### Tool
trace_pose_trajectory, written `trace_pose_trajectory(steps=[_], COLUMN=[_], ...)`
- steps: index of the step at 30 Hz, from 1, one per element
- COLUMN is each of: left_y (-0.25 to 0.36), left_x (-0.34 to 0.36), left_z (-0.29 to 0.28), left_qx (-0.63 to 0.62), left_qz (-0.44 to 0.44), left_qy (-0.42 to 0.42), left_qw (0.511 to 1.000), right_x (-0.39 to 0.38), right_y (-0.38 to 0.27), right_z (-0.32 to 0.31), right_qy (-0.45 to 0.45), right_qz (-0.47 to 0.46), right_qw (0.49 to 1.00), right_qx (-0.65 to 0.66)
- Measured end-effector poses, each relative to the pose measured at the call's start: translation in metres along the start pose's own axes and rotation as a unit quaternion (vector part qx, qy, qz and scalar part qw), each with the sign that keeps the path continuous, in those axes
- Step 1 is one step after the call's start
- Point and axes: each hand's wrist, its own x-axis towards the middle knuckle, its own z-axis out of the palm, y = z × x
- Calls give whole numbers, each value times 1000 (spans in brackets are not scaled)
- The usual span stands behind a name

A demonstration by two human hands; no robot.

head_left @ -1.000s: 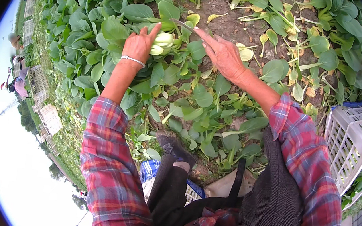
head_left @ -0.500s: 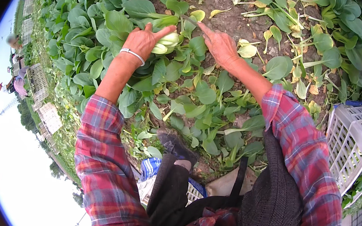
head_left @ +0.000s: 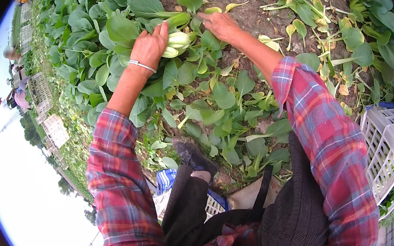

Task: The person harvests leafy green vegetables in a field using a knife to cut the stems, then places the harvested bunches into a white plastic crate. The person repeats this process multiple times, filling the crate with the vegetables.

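Note:
My left hand [head_left: 149, 48] is closed round a bunch of bok choy, its fingers pointing away from me. The plump pale bases of the bok choy [head_left: 179, 41] stick out on the hand's right side, and broad green leaves [head_left: 121, 29] spread to its left. Just beyond and to the right, my right hand [head_left: 221, 26] is closed low over the plants, its index finger stretched toward a green stalk [head_left: 178, 20]. A thin dark knife blade showed ahead of this hand a moment ago; now it is mostly hidden.
Growing bok choy [head_left: 81, 27] fills the left side. Loose and yellowed leaves [head_left: 314, 29] litter the soil. White plastic crates stand at right [head_left: 389, 145] and by my shoe [head_left: 195, 159]. More crates [head_left: 55, 130] and distant people [head_left: 20, 95] line the far left.
My right hand has moved left and slightly farther away, closer to the left hand. The left hand's fingers have drawn together over the bok choy.

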Motion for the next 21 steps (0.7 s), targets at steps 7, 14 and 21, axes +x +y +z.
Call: trace_pose_trajectory(steps=[7,14,21], left_y=[12,14,15], left_x=[-18,-30,-25], left_z=[2,5,6], left_qx=[0,-17,-29], left_qz=[-15,-41,-26], left_qy=[25,20,38], left_qw=[1000,999,999], right_x=[-43,-35,-3], right_y=[1,-10,-7], right_z=[-7,5,13], right_qy=[-5,-11,2], right_qz=[60,63,15], right_qw=[998,997,1000], right_qx=[23,49,20])
